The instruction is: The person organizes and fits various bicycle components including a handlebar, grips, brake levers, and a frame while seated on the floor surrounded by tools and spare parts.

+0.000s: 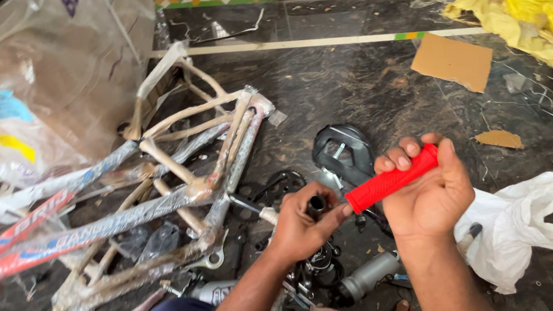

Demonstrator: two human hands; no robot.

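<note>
The right hand has its fingers wrapped tight around a red rubber grip, its open end aimed at the black handlebar end that the left hand clamps in a closed fist. The grip seems not yet pushed on, though the joint is partly hidden. Left of the grip lies a wrapped bicycle frame on the dark stone floor; beyond it a cardboard scrap, right of it a white plastic bag.
</note>
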